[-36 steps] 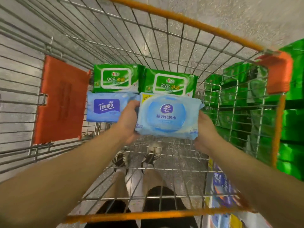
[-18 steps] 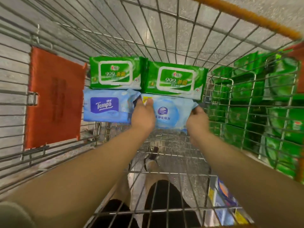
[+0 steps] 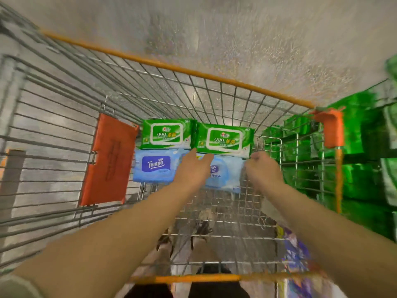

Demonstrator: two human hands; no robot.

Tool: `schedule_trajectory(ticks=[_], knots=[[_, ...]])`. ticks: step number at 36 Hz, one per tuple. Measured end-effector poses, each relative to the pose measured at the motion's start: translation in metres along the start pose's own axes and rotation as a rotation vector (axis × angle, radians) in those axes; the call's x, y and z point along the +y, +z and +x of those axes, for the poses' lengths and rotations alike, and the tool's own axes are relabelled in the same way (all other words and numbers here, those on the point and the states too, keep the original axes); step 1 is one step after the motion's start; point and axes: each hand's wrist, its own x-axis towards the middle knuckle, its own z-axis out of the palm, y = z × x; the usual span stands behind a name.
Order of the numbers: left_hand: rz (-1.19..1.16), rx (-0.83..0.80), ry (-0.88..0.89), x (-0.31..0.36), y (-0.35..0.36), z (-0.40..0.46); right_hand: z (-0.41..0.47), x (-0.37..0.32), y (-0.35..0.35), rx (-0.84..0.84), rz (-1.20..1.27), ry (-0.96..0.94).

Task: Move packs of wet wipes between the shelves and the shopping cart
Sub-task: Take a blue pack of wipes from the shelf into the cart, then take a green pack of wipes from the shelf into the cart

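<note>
A single wide-angle camera sits on the person's head and looks forward and steeply down into the wire-mesh shopping cart with orange trim [image 3: 176, 68]. The view is close: both bare forearms enter from the bottom edge and reach toward the cart's far end. Straight lines bow toward the frame borders. The speckled grey floor [image 3: 257, 39] fills the top, blurred green shelf stock [image 3: 361, 168] the right edge.

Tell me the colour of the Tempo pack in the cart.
Light blue, with a dark blue logo panel; head view.
</note>
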Motion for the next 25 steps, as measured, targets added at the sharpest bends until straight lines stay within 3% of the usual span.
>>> schedule_trajectory(ticks=[12,25], knots=[[0.309,0.028,0.5,0.079,-0.09,-0.098,-0.129,-0.076,-0.111,0.212,-0.064,-0.314],[0.566,0.018,0.955,0.137,-0.168,-0.223,-0.301,-0.129,-0.188,0.547,-0.26,-0.331]])
